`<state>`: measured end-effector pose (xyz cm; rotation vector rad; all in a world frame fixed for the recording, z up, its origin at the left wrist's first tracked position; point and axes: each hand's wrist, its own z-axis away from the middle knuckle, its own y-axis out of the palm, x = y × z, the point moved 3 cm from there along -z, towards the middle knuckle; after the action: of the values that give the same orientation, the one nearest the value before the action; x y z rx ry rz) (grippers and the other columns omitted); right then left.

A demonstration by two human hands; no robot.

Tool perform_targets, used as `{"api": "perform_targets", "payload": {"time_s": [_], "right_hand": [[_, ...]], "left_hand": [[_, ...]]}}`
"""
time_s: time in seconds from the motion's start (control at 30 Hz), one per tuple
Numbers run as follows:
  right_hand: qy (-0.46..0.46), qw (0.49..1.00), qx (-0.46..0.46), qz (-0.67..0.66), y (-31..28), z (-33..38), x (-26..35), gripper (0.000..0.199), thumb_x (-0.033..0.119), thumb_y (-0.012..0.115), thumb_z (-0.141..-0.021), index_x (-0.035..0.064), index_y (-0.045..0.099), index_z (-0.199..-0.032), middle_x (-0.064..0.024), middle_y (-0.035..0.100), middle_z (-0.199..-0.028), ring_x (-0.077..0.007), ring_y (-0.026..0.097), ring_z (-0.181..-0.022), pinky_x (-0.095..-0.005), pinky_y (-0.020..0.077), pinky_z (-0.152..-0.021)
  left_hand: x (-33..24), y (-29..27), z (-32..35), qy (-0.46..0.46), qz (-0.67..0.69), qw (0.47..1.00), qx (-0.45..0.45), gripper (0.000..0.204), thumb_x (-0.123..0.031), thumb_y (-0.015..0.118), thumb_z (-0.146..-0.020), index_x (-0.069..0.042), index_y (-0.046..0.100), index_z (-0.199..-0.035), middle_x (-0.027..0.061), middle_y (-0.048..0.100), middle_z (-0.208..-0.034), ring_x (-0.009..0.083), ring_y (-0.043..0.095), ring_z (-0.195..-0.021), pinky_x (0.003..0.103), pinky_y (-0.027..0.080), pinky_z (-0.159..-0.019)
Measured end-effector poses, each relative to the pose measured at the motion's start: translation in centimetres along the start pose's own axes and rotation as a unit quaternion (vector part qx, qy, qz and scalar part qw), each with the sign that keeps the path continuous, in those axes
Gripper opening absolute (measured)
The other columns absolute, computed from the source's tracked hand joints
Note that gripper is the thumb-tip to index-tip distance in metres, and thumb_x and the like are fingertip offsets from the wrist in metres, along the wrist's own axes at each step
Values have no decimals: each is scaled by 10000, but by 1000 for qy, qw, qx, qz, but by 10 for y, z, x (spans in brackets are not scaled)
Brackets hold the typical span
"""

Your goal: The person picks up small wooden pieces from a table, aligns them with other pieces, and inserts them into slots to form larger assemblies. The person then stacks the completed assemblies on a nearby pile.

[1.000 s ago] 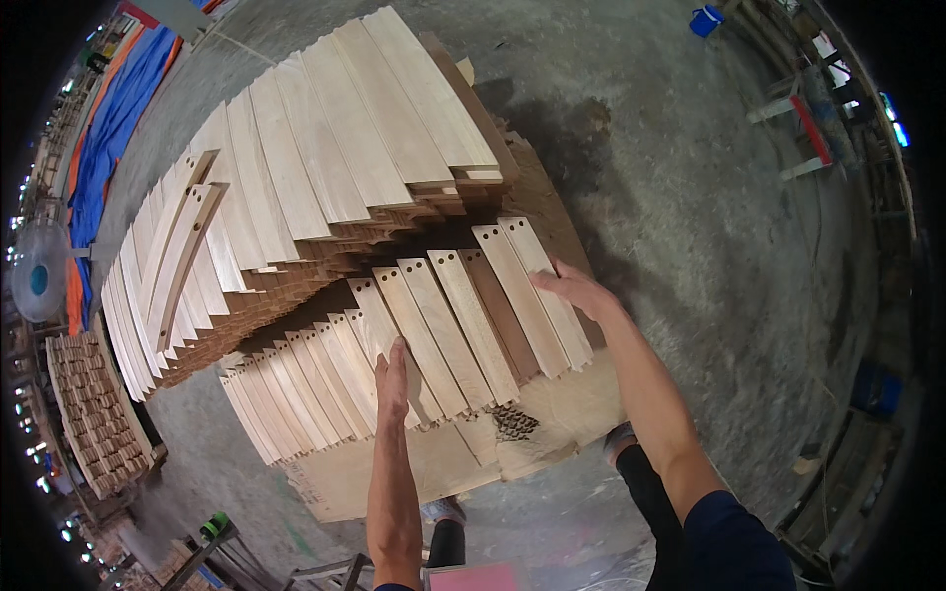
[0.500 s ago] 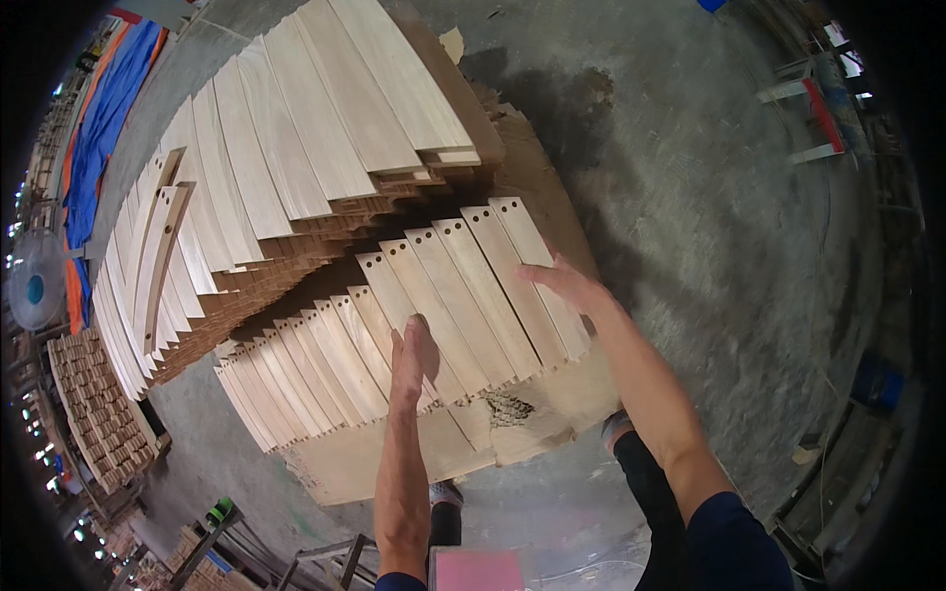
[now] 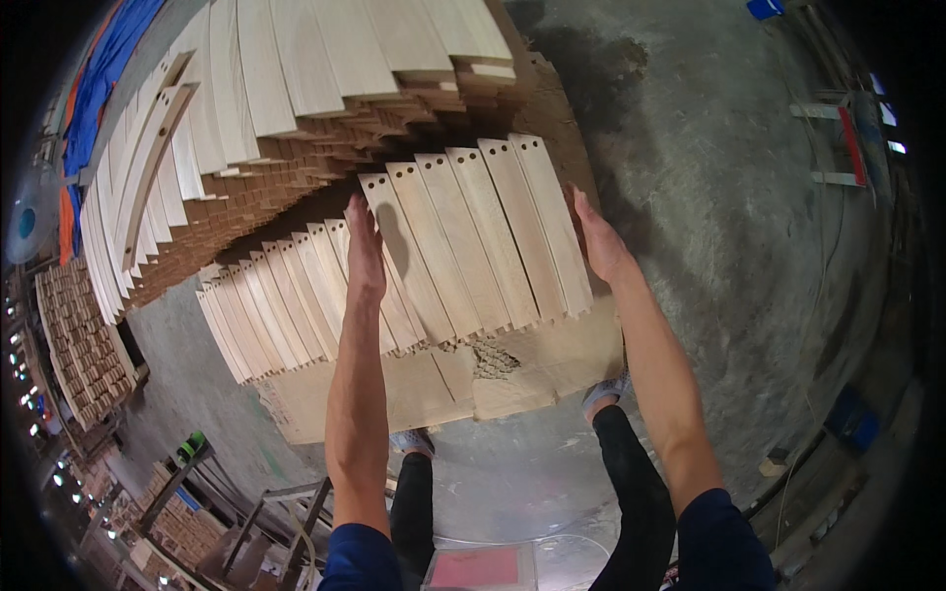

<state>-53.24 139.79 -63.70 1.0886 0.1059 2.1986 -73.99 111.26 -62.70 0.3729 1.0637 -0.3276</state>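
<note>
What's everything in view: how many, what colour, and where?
Raised holed slats: six, pale, centre
Lower holed slats: many, pale, leftward
Large slat stack: one, pale, upper left
Curved pieces: two, pale, on that stack
Cardboard: uncounted, tan, beneath holed slats
Tarp: one, blue-orange, upper left
Side stack: one, brownish, left
Bucket: one, blue, upper right
Stand: one, red-white, right
Sheet: one, pink, bottom
Floor: one, grey, throughout
Shoes: two, greyish, lower centre
Left hand, right hand: two, bare, flanking raised holed slats

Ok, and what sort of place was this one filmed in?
Probably a woodworking workshop or factory: drilled wooden slats lined up in a row, a big stack of pale boards beside them, and a grey, concrete-looking floor.
</note>
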Motion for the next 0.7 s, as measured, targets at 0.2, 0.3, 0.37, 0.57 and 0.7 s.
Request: {"api": "perform_targets", "payload": {"time_s": [0.2,0.3,0.37,0.57,0.7], "right_hand": [[35,995,-3,96,9,-2,-1,1106,649,616,-868,36,34,-1581,-163,176,-1624,-277,152,-1502,-403,161,-1203],[48,997,1,57,30,2,3,1080,601,633,-882,40,32,-1582,-174,173,-1623,-282,177,-1496,-411,192,-1195],[65,997,-21,41,17,1,1,1077,573,654,-881,39,33,-1581,-176,190,-1616,-278,204,-1488,-416,205,-1191],[1,992,-9,129,15,-3,0,1085,372,792,-814,34,97,-1575,-180,291,-1572,-266,292,-1447,-402,261,-1171],[-82,967,-47,238,36,-1,17,1051,255,838,-761,29,187,-1554,-174,390,-1514,-265,380,-1396,-369,309,-1147]], "left_hand": [[38,21,-14,-71,-14,995,-75,834,-564,363,-1017,-40,34,-1577,153,103,-1644,265,114,-1518,365,104,-1225],[33,12,-7,-71,1,996,-60,850,-533,418,-1010,-44,15,-1578,166,109,-1640,267,127,-1514,363,118,-1221],[24,25,-10,-69,16,997,-25,865,-512,455,-1006,-47,3,-1578,174,112,-1637,269,136,-1511,361,128,-1219],[3,31,-5,-20,-60,998,4,1018,-456,670,-920,-18,22,-1571,237,207,-1597,296,226,-1479,404,220,-1188],[-14,25,16,139,-387,896,-167,952,-411,684,-918,-37,102,-1572,285,218,-1574,384,233,-1464,484,207,-1181]]}}
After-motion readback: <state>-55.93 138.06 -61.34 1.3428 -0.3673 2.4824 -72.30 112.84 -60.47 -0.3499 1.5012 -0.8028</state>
